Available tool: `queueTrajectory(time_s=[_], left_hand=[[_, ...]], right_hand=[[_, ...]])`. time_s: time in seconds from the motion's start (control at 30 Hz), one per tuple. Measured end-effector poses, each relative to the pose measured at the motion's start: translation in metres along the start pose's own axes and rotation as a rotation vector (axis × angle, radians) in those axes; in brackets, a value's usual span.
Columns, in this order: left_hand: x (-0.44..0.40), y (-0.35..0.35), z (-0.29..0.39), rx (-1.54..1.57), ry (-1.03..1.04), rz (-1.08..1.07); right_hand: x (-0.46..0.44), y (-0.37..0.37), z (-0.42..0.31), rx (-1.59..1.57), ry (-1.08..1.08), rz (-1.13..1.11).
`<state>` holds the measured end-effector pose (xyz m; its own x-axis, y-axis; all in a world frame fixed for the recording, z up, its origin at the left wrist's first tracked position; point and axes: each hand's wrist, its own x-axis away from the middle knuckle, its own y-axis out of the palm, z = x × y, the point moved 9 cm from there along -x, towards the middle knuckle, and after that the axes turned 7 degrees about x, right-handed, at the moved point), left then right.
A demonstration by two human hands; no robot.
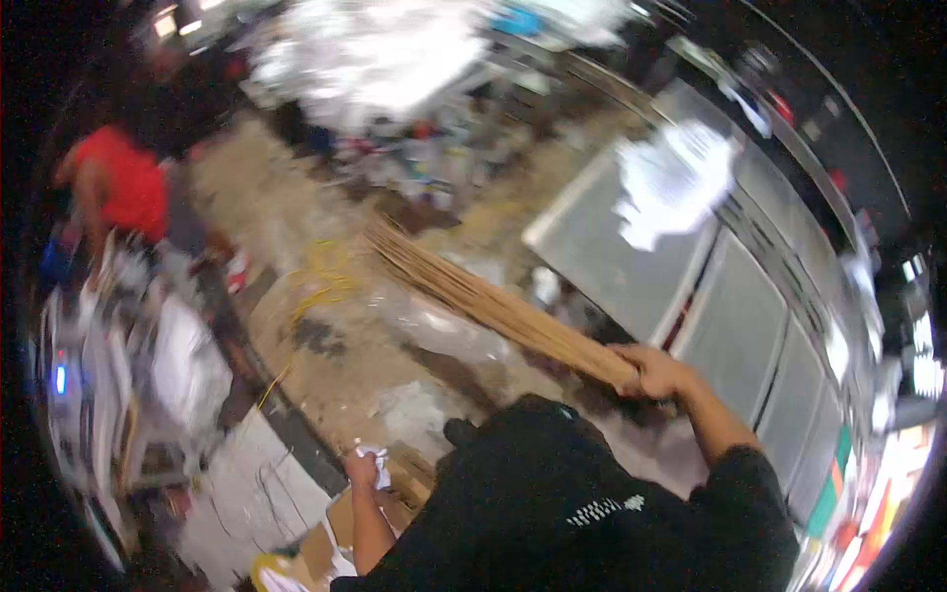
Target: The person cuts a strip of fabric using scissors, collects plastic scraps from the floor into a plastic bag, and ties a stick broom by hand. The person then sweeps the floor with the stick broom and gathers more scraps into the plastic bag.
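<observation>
My right hand (pixel 656 373) is closed around the near end of a stick broom (pixel 503 306), a long bundle of thin brown sticks. The broom slants away to the upper left over the floor, and its far end looks slightly spread. Lower down on the left, my left hand (pixel 363 471) is closed on a crumpled white piece (pixel 379 462), paper or cloth; blur hides which. A cardboard box (pixel 316 553) is close below that hand.
Grey metal-topped tables (pixel 602 247) line the right side, with a white cloth (pixel 676 178) on one. A yellow cord (pixel 321 281) lies on the dirty floor (pixel 247 187). A person in red (pixel 123 183) is at the left. White material (pixel 370 59) is heaped at the back.
</observation>
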<state>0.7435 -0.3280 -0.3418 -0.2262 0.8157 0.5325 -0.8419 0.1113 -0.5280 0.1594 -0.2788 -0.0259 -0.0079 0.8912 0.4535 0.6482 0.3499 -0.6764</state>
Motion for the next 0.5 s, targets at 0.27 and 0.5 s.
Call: queueTrajectory(time_s=[0.27,0.5], left_hand=[[-0.014,0.078,-0.081,-0.667,0.070,-0.474],[0.046,0.044,0.113,-0.464,-0.122,-0.295]], right_hand=[[0.082,-0.008,0.059,-0.215,0.266,0.245],[0.072,0.001,0.097,-0.730,0.179,0.254]])
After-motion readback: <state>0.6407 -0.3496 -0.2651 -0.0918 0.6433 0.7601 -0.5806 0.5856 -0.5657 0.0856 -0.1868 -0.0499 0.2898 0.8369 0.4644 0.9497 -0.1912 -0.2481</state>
